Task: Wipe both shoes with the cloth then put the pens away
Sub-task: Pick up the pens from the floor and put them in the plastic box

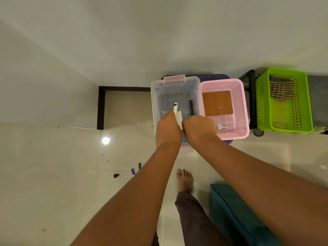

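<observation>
Pale floor tiles lower left bear a blue pen and a green pen; centre, over a clear plastic box, our left hand clasps a white pen, our right hand a black pen; striped cloth in green mesh basket, far right

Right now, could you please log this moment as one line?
step: stowing | left hand: holds white marker | right hand: holds black pen | both over clear bin
</observation>
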